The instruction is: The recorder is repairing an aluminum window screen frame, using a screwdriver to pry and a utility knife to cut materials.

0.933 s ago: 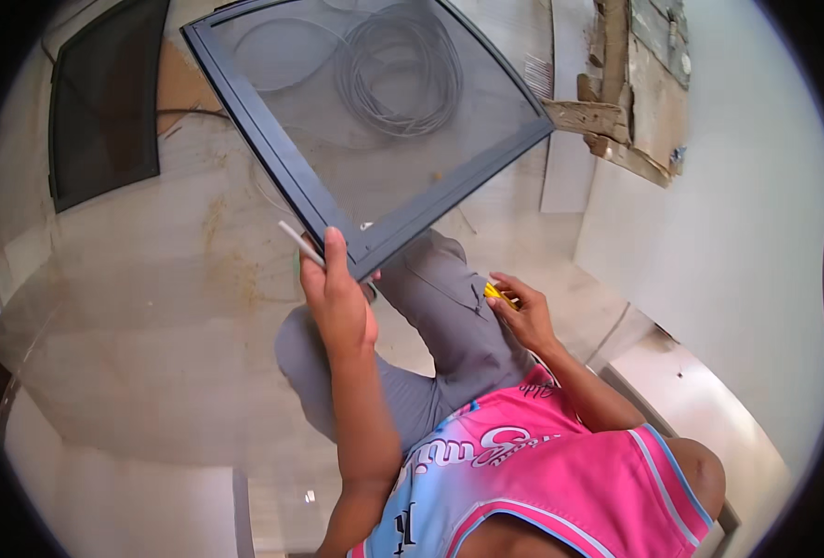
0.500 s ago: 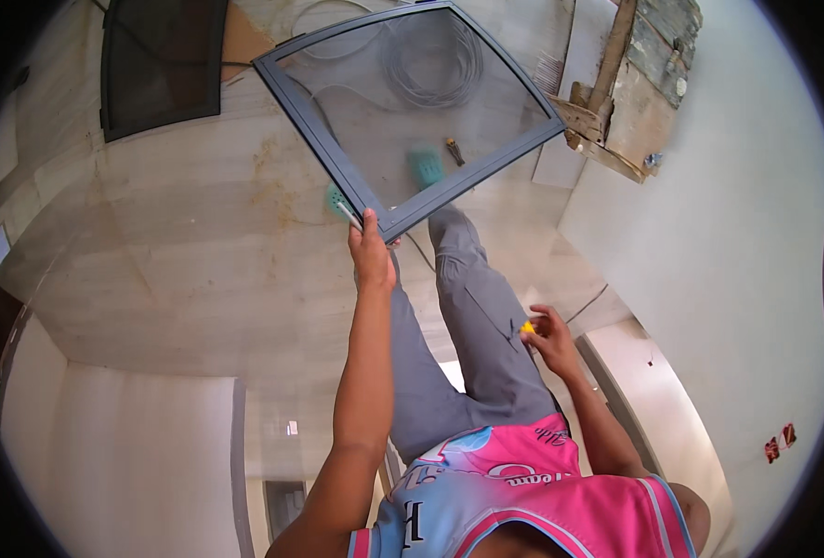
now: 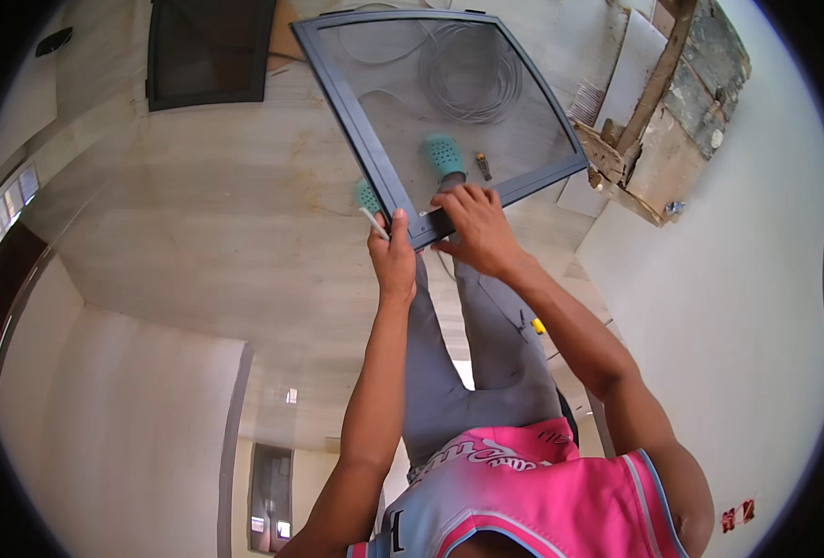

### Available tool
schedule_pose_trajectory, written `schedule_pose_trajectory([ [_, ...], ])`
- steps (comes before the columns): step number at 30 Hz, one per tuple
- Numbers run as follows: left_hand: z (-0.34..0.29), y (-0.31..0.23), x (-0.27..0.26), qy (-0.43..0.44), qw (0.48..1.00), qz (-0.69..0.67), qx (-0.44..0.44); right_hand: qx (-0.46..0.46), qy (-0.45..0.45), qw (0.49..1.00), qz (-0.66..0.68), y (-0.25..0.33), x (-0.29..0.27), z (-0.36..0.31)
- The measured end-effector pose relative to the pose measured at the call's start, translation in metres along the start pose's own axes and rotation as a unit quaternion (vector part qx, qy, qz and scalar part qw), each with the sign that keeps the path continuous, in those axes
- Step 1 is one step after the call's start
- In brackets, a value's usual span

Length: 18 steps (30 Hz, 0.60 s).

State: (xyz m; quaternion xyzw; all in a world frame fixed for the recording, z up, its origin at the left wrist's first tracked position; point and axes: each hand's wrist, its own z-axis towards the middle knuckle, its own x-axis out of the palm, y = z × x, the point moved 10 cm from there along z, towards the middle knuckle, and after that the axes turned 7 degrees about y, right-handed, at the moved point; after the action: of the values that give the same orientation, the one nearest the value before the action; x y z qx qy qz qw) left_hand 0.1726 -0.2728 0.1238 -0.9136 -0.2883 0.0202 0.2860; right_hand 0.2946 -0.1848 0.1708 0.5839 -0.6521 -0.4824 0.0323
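Note:
A dark grey framed panel (image 3: 359, 130) with a see-through, mesh-like infill is held tilted in front of my legs. At its near left corner my left hand (image 3: 394, 262) is closed round the frame, thumb on top. A thin whitish pen-like stick (image 3: 373, 223) also pokes out of that hand. My right hand (image 3: 482, 231) lies over the near rail, fingers on top and thumb below, gripping it just right of the corner. Something small and yellow (image 3: 538, 326) sits at my right trouser pocket, its kind unclear.
Through the panel show a coil of grey cable (image 3: 470, 74), a small yellow-and-dark tool (image 3: 483, 166) and my teal clog (image 3: 443, 153). Another dark framed panel (image 3: 209, 56) lies far left. Worn boards (image 3: 658, 139) stand by the pale right wall (image 3: 756, 232).
My right hand has moved from the yellow thing at my pocket up to the panel's near rail and now grips it. The panel has shifted slightly right in view.

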Motion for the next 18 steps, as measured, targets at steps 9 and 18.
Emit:
schedule_pose_trajectory([
  [9, 0.002, -0.015, 0.000, -0.061, 0.997, 0.030, 0.045, -0.038, 0.037, 0.997, 0.054, 0.008, -0.001, 0.019],
  [18, 0.007, 0.001, -0.005, -0.055, 0.997, -0.011, 0.053, -0.052, 0.107, 0.992, 0.040, 0.004, 0.019, 0.031],
])
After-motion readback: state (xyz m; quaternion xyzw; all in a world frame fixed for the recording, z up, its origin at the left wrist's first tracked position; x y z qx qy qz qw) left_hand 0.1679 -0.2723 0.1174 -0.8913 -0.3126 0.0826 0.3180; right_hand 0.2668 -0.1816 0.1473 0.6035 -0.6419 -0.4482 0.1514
